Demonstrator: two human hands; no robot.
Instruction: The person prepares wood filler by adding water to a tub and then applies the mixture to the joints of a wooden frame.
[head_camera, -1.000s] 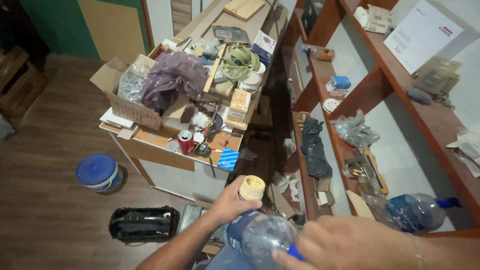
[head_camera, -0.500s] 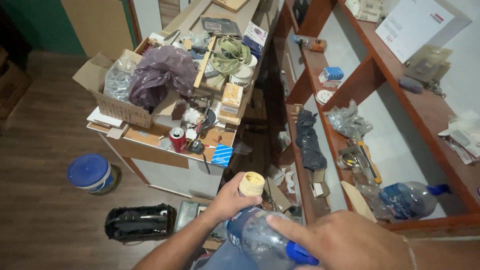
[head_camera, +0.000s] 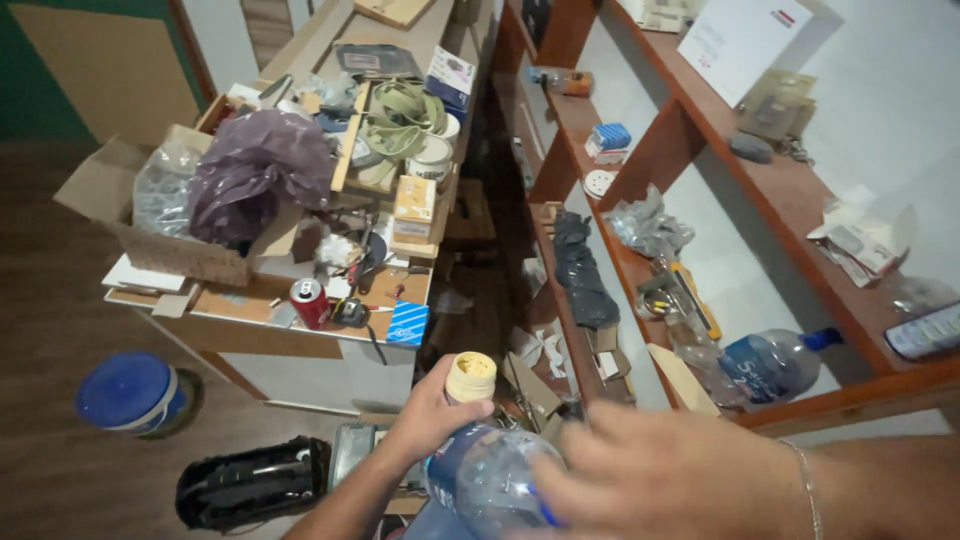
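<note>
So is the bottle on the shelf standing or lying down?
Lying down. The bottle rests on its side on the shelf, its blue cap pointing right toward the wall.

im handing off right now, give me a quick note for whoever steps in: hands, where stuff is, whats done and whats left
Left hand: closed around a small container with a tan lid, held upright over the floor.
Right hand: blurred, resting on the cap end of a clear plastic bottle with a blue label, low in the view.
Nearby: a second clear bottle lies on the lower wooden shelf to the right; the cluttered table with a red can stands ahead.
Done: both items are in hand.
Left: the small container's lid is on. Whether the bottle's cap is on cannot be seen.
</note>
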